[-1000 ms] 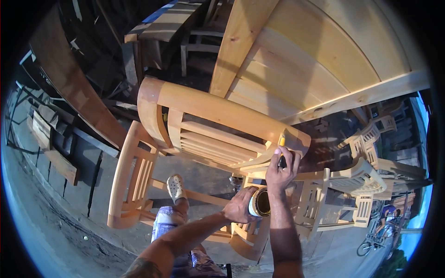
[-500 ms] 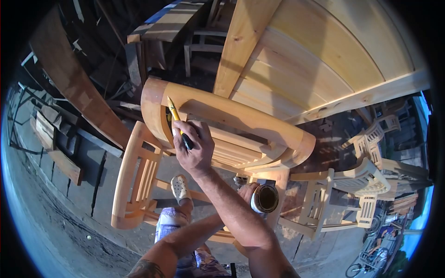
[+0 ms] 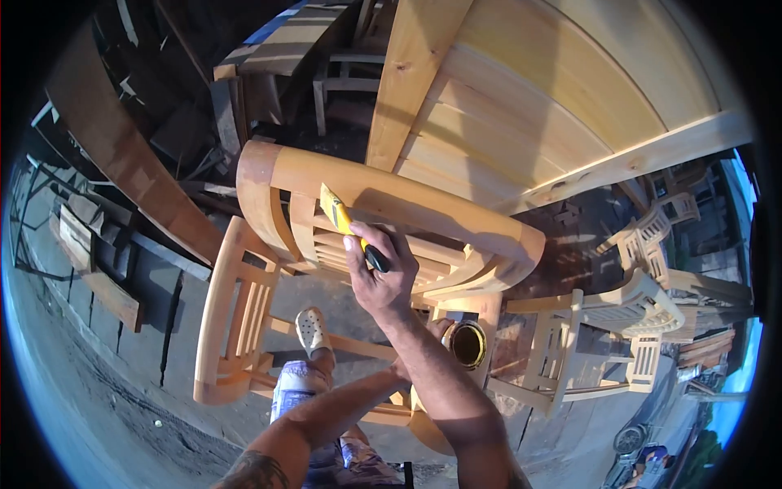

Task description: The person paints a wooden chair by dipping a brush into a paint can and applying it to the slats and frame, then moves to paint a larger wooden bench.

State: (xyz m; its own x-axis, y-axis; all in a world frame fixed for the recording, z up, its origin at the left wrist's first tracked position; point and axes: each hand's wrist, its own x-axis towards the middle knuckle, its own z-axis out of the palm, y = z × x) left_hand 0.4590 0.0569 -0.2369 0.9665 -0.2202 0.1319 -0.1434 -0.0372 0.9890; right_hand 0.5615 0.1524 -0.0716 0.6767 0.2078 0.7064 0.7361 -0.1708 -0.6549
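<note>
My right hand (image 3: 383,273) is closed around the black handle of a paintbrush (image 3: 338,213). The brush has a yellow ferrule end and pale bristles angled up and left, close to the curved top rail (image 3: 391,187) of a wooden chair back. Below and to the right, my left hand (image 3: 441,328) grips a tin can (image 3: 467,345) with a dark inside and yellowish rim. My right forearm crosses over the left arm and hides most of the left hand. The chair's slatted side, with its rounded armrest (image 3: 213,326), is at the left.
A large planked wooden panel (image 3: 521,122) rises behind the chair. More unfinished chairs (image 3: 619,326) stand at the right. A long curved board (image 3: 142,163) and scrap lumber (image 3: 90,244) lie at the left. A foot in a white clog (image 3: 311,330) is beside the chair.
My right hand with the paintbrush has moved right and slightly down, and the brush has turned to show its broad face. The can remains in my left hand.
</note>
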